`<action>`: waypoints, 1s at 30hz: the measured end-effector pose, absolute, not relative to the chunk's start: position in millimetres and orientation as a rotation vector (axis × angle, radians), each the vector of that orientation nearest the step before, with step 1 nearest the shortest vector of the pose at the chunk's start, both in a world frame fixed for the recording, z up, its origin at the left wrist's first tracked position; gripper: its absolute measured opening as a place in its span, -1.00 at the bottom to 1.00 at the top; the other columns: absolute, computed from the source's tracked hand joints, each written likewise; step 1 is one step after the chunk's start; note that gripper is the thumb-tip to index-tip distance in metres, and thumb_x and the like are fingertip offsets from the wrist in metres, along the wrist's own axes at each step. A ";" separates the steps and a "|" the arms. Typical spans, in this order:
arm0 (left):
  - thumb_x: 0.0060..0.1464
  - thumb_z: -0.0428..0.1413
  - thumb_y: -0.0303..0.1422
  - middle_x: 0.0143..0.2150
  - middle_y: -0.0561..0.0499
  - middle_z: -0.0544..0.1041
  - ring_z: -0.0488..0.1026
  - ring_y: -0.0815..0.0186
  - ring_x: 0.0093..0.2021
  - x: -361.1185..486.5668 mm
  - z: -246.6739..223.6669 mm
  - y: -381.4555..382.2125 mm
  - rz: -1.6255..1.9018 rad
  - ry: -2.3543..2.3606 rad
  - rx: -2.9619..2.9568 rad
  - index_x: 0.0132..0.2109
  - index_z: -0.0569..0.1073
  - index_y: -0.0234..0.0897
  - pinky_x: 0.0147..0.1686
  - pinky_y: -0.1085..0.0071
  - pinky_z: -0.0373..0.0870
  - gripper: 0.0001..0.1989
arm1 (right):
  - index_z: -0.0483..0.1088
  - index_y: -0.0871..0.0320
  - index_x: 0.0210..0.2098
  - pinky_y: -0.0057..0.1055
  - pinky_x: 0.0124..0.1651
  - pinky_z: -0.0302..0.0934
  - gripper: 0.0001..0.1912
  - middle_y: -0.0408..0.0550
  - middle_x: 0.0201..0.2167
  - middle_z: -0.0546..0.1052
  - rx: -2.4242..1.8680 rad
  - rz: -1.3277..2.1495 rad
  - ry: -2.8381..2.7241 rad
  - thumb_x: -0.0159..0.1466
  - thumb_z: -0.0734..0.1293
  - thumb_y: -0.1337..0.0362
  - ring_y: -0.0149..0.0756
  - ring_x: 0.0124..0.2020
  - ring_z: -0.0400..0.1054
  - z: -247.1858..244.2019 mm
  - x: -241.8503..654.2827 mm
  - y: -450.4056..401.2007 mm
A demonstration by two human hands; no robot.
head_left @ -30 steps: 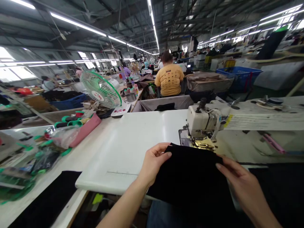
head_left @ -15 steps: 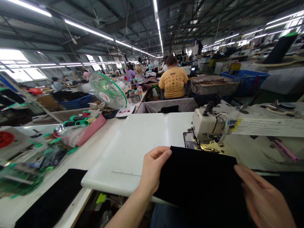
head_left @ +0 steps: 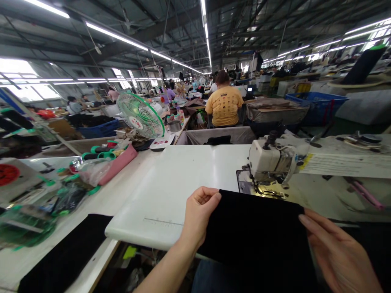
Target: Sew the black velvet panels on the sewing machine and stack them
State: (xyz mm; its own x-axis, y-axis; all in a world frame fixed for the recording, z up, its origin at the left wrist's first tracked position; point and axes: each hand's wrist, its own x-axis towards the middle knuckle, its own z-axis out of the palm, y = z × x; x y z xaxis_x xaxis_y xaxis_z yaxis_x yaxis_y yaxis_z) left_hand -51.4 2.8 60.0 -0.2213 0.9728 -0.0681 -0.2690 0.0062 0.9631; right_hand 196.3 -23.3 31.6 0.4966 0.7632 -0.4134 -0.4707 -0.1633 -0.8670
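A piece of black fabric (head_left: 256,236) is stretched between my two hands at the front edge of the white sewing table (head_left: 183,175). My left hand (head_left: 200,211) pinches its upper left corner between thumb and fingers. At the upper right corner, my right hand (head_left: 336,244) grips the fabric with thumb and fingertips. Just beyond the fabric's top edge stands the sewing machine head (head_left: 265,158), its needle area lit yellow. The lower part of the fabric hangs over my lap, and its folds are too dark to make out.
Another black fabric piece (head_left: 67,252) lies on the side table at left. A green-rimmed fan (head_left: 140,116), a pink holder (head_left: 119,165) and thread spools stand beyond it. Ahead, a person in a yellow shirt (head_left: 224,106) sits facing away. A blue crate (head_left: 316,106) stands at back right.
My right hand has shifted slightly left and turned, its thumb now lying over the fabric's corner. My left hand keeps its pinch almost in place.
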 end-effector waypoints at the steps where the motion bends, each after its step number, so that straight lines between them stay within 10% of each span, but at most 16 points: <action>1: -0.16 0.40 -0.32 -0.41 0.04 0.59 0.44 0.41 -0.38 -51.6 59.2 4.0 1.475 1.190 0.865 -0.39 0.58 -0.30 -0.28 0.50 0.35 -0.80 | 0.64 0.01 -0.42 -0.75 -0.41 0.39 -0.42 -0.09 -0.19 0.67 -1.338 1.109 -0.292 -0.51 0.69 0.15 -0.20 -0.13 0.54 29.2 197.0 -22.7; 8: -0.26 0.43 -0.36 -0.45 0.08 0.53 0.42 0.41 -0.38 -58.3 61.3 9.1 1.512 1.223 0.884 -0.45 0.51 -0.29 -0.29 0.51 0.35 -0.74 | 0.65 0.06 -0.31 -0.23 0.17 0.35 -0.56 -0.02 -0.16 0.66 -1.318 0.867 -0.637 -0.14 0.64 0.00 -0.08 -0.03 0.51 10.9 198.4 -19.2; 30: -0.53 0.51 -0.36 -0.42 0.08 0.54 0.43 0.42 -0.37 -64.8 65.6 9.9 1.451 1.320 0.741 -0.51 0.47 -0.27 -0.35 0.61 0.41 -0.60 | 0.50 0.12 -0.47 -0.32 -0.10 0.29 -0.69 -0.13 -0.40 0.53 -1.077 1.049 -0.627 -0.06 0.60 0.11 -0.29 -0.29 0.39 25.0 190.6 -10.0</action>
